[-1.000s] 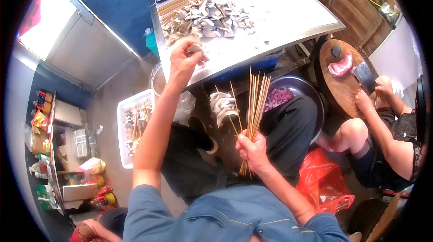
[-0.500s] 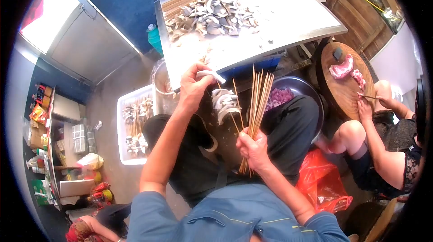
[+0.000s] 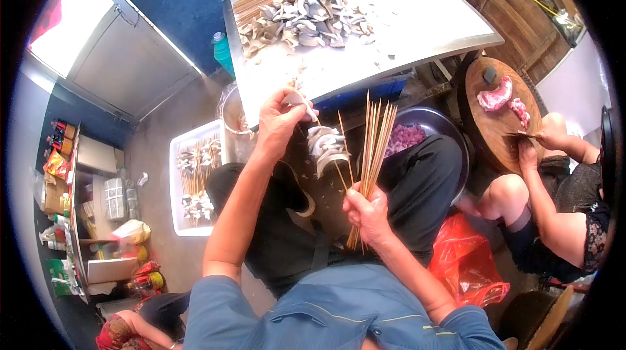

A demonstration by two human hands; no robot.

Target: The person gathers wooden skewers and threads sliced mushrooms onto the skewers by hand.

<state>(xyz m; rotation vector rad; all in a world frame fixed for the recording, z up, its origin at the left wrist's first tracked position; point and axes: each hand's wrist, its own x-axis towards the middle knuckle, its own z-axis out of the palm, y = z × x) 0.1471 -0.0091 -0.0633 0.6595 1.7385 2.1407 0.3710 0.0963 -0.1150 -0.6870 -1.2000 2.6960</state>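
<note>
My left hand (image 3: 279, 123) pinches a pale mushroom piece (image 3: 305, 106) at the top of a skewer. Several grey-white mushroom pieces (image 3: 326, 146) are threaded on that skewer just below. My right hand (image 3: 366, 213) is closed around a bundle of bamboo skewers (image 3: 374, 148), which fan out upward. The loaded skewer's lower end also runs into this hand. Beyond my hands, a heap of cut mushroom pieces (image 3: 310, 20) lies on the white table (image 3: 417, 27).
A white tray (image 3: 175, 203) of loaded skewers stands on the floor at left. Right of my knees are a metal basin (image 3: 462, 154) with diced meat (image 3: 405, 138) and a red plastic bag (image 3: 463, 262). A co-worker cuts meat on a round wooden board (image 3: 486, 131).
The mushroom piece in my left hand has turned from nearly level to slanting down onto the skewer. My right hand has stayed put. The co-worker's hands and knife have shifted slightly.
</note>
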